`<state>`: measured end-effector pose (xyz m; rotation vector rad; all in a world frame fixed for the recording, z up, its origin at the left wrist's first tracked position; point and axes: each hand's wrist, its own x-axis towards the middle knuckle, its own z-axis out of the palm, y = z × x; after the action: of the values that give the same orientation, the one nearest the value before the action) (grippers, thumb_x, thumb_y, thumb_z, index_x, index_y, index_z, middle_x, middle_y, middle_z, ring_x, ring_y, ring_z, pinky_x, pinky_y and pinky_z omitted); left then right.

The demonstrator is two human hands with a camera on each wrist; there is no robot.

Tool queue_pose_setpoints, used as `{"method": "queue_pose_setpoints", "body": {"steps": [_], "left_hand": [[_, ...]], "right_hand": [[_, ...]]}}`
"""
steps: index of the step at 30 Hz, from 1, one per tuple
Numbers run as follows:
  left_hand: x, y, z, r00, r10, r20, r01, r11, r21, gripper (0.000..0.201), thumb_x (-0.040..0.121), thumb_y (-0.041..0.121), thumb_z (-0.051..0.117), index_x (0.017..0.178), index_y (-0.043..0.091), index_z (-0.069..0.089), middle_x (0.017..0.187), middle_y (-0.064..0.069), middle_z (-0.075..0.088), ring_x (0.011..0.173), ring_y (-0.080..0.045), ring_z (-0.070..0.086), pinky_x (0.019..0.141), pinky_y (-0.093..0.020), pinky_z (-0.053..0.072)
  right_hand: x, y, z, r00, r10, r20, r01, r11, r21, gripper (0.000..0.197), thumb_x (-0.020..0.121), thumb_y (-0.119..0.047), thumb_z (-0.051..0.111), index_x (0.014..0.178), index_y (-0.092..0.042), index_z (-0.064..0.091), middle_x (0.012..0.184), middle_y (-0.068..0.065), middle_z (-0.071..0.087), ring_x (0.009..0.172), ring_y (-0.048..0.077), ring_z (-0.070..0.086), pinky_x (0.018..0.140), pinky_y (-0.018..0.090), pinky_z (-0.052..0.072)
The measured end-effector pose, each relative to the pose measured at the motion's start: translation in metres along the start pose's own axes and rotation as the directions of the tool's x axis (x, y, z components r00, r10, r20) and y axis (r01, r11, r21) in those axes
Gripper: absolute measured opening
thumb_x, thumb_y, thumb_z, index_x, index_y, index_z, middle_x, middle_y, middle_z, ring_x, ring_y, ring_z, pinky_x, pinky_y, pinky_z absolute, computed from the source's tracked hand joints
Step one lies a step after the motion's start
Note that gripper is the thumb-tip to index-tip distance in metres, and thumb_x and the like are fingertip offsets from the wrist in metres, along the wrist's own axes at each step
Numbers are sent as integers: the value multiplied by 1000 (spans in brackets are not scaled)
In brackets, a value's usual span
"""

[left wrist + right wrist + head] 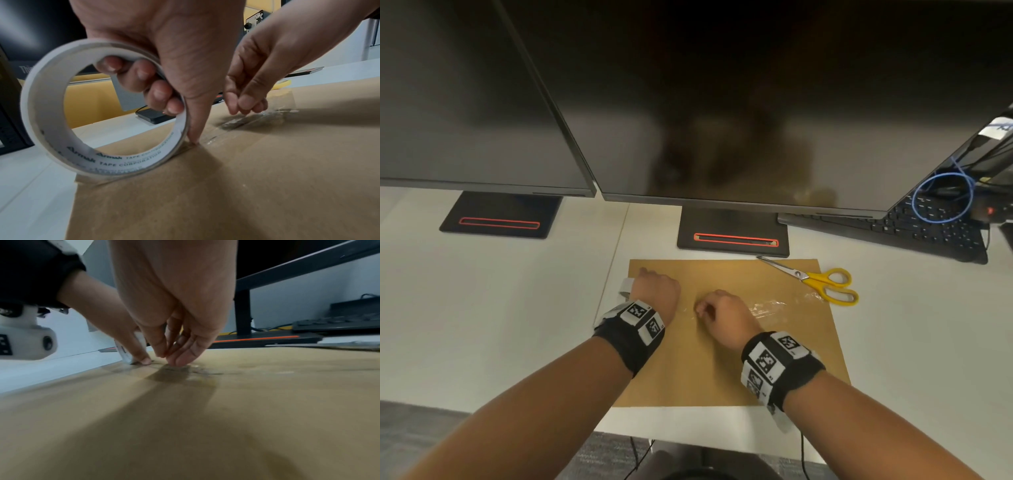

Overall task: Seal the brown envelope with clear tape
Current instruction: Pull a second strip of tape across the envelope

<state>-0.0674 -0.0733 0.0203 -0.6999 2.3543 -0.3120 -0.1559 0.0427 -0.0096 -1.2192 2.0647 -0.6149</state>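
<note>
The brown envelope [722,370] lies flat on the white desk. My left hand [654,286] is at its left edge and grips the white roll of clear tape [123,160], which stands on edge. The fingers curl through the core and the thumb tip [193,139] presses on the envelope beside the roll. A strip of clear tape [770,310] runs rightward across the envelope. My right hand [717,310] is near the envelope's middle. Its bunched fingertips [180,361] press down on the strip, with nothing visibly pinched between them.
Yellow-handled scissors [822,279] lie at the envelope's far right corner. Two monitors hang over the back of the desk, one stand [734,236] just behind the envelope. A black keyboard [928,226] and blue cable [941,195] sit at the back right. The desk's front edge [688,425] is close.
</note>
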Motion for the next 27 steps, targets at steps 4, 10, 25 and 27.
{"method": "queue_pose_setpoints", "body": {"steps": [4,10,25,27], "left_hand": [[-2,0,-1,1000,0,-4,0,1000,-19,17,89,12,49,102,15,61,104,-4,67,99,-22,60,88,-34,38],[-6,-17,0,1000,-8,-12,6,986,-165,32,92,42,43,103,19,62,106,-3,68,102,-23,59,102,-42,30],[-14,-89,22,996,-37,-77,8,938,-346,54,87,69,33,80,25,63,72,9,62,73,-12,54,98,-36,30],[-13,-91,24,999,-26,-28,17,957,-291,50,88,67,32,78,26,58,70,9,58,71,-13,53,97,-36,28]], "right_hand": [[9,-10,16,1000,-5,26,4,998,61,20,88,-6,49,89,-9,69,99,8,69,87,21,63,81,28,49],[24,-5,23,985,174,-8,-171,974,152,17,84,-25,63,80,-9,68,79,3,66,75,18,60,66,21,42],[45,-23,23,923,377,80,-369,925,-94,50,81,-48,65,99,-2,68,99,11,70,93,26,65,75,31,52],[45,-24,27,918,392,66,-382,916,-126,48,82,-48,65,101,-4,67,101,11,70,93,27,65,73,30,51]]}}
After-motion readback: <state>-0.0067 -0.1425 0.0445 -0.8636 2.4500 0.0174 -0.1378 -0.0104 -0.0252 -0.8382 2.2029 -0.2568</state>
